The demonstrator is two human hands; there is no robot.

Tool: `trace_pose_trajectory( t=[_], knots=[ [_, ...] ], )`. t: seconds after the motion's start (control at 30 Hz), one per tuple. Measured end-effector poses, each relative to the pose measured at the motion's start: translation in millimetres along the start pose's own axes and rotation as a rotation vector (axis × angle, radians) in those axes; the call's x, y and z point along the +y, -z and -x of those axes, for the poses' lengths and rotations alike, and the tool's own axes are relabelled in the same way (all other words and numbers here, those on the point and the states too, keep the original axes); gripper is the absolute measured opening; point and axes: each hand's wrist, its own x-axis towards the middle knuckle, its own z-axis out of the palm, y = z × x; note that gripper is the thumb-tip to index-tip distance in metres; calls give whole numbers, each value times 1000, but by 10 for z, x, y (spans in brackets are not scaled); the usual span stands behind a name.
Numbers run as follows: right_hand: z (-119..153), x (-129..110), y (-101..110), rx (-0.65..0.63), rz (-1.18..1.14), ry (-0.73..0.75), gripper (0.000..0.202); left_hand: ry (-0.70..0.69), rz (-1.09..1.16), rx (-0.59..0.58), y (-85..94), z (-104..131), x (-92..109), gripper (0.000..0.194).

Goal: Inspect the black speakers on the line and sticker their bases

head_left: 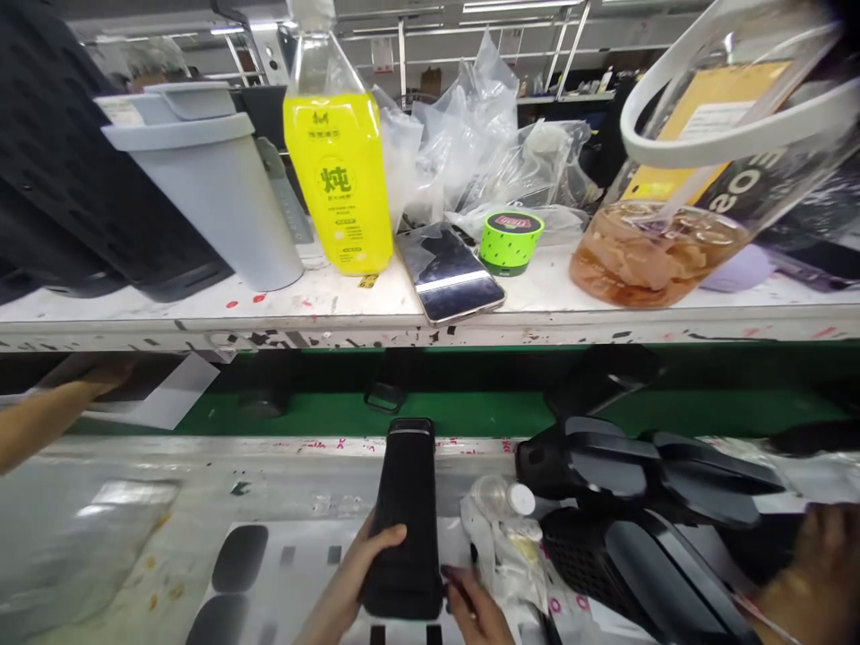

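Two hands on one black oblong device [405, 520], upright at bench front edge. Left hand [356, 582] wraps lower left side, fingers curled. Right hand [474, 609] touches lower right corner, fingers partly closed; grasp unclear. Risk: loose one-sided grip, device tips toward stacked black parts [638, 502].

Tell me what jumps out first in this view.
The bright yellow bottle stands on the shelf, with a phone and a green tin to its right. At far right a clear jug with brownish contents tilts on the same shelf. Low in the middle, the left hand grips a black part, the right hand touching its lower edge.
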Motion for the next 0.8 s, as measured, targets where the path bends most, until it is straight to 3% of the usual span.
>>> trace_pose_trajectory(
  t=[0.03, 0.07, 0.13, 0.23, 0.3, 0.37, 0.5, 0.6, 0.7, 0.8],
  knots=[
    [-26, -125, 274, 61, 37, 40, 33, -24, -15, 0, -65, -129, 61, 57],
    [-70, -272, 599, 136, 71, 96, 42, -48, -32, -2, -143, -274, 123, 58],
    [-190, -584, 1331, 310, 131, 198, 36, -93, -69, -15, -333, -600, 236, 59],
    [-348, -903, 2305, 550, 201, 372, 57, -185, -128, -45, -690, -1142, 348, 49],
    [-394, -949, 2711, 677, 225, 496, 66, -247, -166, -60, -961, -1503, 385, 40],
    [-414, -909, 2934, 742, 242, 603, 76, -294, -203, -73, -1238, -1835, 415, 35],
    [-504, -838, 3120, 793, 269, 744, 82, -403, -295, -65, -1702, -2369, 524, 34],
    [-496, -787, 3095, 846, 351, 805, 77, -411, -388, -9, -1867, -2663, 658, 36],
    [-199, -583, 2769, 902, 508, 777, 60, -371, -489, 31, -1822, -2839, 783, 39],
    [240, -324, 2185, 920, 646, 720, 42, -326, -545, 15, -1598, -2839, 830, 43]
  ],
)
